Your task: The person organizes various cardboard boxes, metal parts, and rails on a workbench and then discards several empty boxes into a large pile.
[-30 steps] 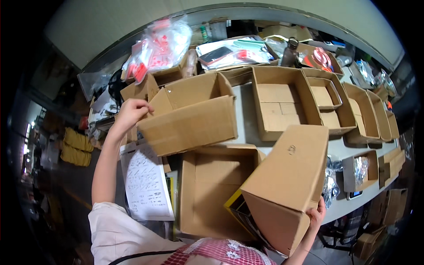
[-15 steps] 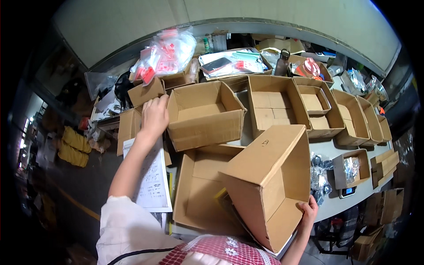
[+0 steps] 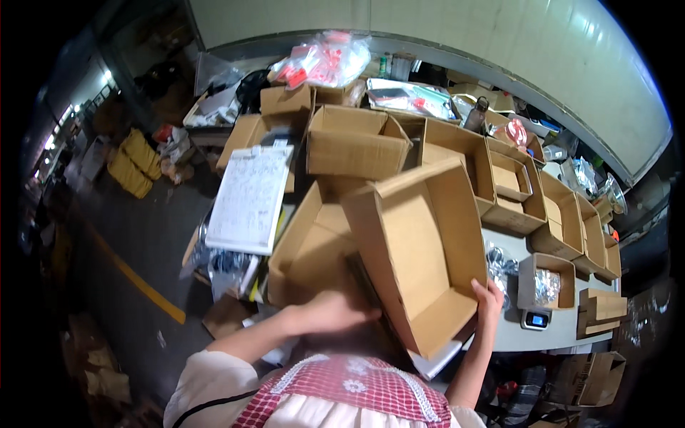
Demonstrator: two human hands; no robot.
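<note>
A tilted, open cardboard box [image 3: 421, 235] leans over the near edge of the table, its hollow side turned up and to the right. My right hand [image 3: 489, 298] grips its right wall, thumb on the inside. My left hand [image 3: 341, 312] is at the box's lower left; its fingers are smeared by motion and partly in shadow. Beneath and to the left lies a wider, shallow cardboard box [image 3: 303, 250], partly covered by the tilted one. Behind stands another open cardboard box [image 3: 357, 146].
Several open boxes [image 3: 524, 214] line the table's back and right. A small box of clear bags [image 3: 546, 285] sits on a digital scale [image 3: 535, 319]. A clipboard with papers [image 3: 250, 200] lies at left. Bagged dark parts [image 3: 499, 264] lie right of the tilted box.
My left hand has left the box at the back and come down toward the tilted box. The tilted box has turned more face-up, my right hand still on it. The view has shifted.
</note>
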